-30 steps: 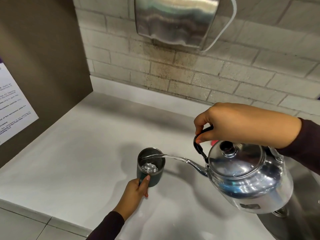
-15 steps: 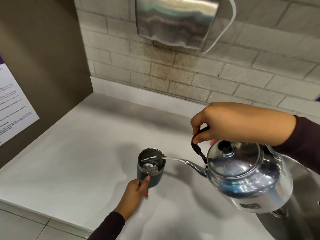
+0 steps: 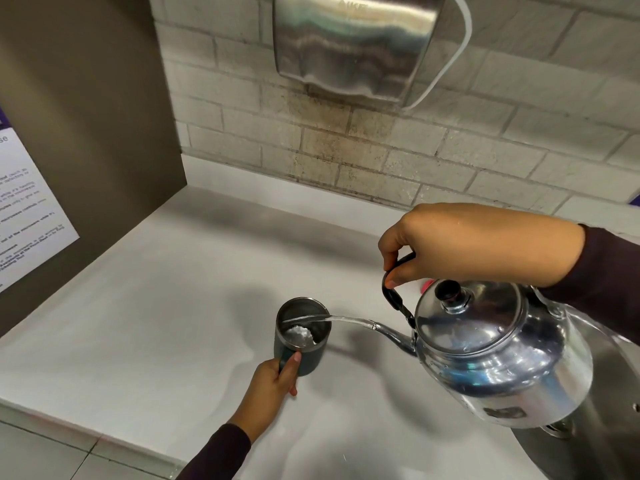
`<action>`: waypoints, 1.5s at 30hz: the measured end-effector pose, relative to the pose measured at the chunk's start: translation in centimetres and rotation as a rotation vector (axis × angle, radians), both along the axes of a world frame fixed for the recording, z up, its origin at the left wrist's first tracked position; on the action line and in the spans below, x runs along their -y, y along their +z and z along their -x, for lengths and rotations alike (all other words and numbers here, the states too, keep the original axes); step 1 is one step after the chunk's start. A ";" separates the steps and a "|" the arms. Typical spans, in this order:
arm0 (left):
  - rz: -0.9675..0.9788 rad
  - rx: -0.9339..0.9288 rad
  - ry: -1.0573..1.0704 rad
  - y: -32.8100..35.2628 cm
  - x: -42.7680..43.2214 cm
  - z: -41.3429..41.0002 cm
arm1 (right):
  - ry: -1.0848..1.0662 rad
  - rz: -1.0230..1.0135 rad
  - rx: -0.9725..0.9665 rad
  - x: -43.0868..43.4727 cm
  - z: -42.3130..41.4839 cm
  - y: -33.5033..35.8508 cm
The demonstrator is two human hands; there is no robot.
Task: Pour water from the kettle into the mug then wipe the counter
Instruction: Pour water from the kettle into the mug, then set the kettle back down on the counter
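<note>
A shiny steel kettle (image 3: 498,355) hangs tilted to the left above the white counter (image 3: 166,306). My right hand (image 3: 478,244) grips its black handle from above. A thin stream of water runs from the spout into a dark mug (image 3: 303,336) that stands upright on the counter. Water is pooling inside the mug. My left hand (image 3: 268,386) holds the mug by its handle on the near side.
A steel sink (image 3: 595,441) lies under the kettle at the right. A metal hand dryer (image 3: 353,43) hangs on the brick wall behind. A brown panel with a printed notice (image 3: 27,209) closes off the left. A small red object (image 3: 426,285) shows behind the kettle.
The pour goes on and the water in the mug has risen a little. Both hands, the kettle and the mug stay almost where they were.
</note>
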State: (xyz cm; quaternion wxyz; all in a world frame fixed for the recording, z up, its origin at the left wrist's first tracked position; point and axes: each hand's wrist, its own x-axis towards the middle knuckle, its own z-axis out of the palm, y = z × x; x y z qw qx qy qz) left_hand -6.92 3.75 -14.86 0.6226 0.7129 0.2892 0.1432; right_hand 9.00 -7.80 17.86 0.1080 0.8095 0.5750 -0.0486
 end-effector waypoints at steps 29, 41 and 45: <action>0.023 0.145 0.235 2.2 -0.9 0.8 | -0.337 -0.630 -0.365 8.2 -1.8 -6.1; -0.124 0.291 0.325 9.1 -2.3 -0.3 | -0.709 -1.142 -0.454 12.3 -7.1 -12.6; -0.078 0.329 0.256 11.3 -1.4 -2.0 | -0.683 -1.173 -0.439 11.1 -9.2 -13.0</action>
